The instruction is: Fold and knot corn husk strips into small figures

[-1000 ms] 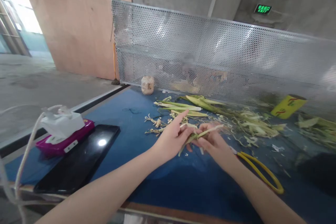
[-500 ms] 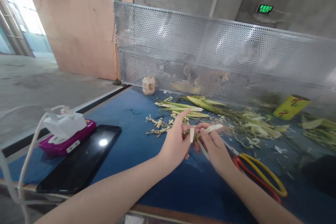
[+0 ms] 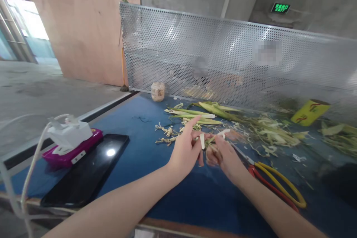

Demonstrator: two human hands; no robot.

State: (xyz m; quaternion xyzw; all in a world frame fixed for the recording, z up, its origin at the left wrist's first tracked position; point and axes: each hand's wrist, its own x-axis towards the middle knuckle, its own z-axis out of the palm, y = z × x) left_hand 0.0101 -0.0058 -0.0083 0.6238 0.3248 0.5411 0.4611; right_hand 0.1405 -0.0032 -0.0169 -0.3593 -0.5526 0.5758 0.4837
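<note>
My left hand [image 3: 184, 150] is closed over the blue tabletop, its index finger stretched out and the other fingers pinching a pale leaf strip [image 3: 202, 141] that looks like corn husk. Close against it, my right hand [image 3: 225, 156] is closed too, with fingers curled around the strips where they meet. One pale end [image 3: 224, 132] sticks out past the right fingertips. Greenish strands show between the hands, but my fingers partly cover them. Scissors [image 3: 275, 178] with red and yellow handles lie beside my right forearm. Beyond my left hand are knotted pale pieces [image 3: 168, 131].
Long green leaves [image 3: 220, 111] and shredded scraps [image 3: 273, 130] lie along a perforated metal screen [image 3: 178, 44]. A yellow roll [image 3: 309, 112] and a jar [image 3: 158, 92] stand there. A phone [image 3: 86, 171] and a purple power strip with white chargers [image 3: 72, 148] are at left.
My right hand has turned and curled its fingers more tightly, and the pale end beyond it has shifted slightly left. The left hand has hardly moved.
</note>
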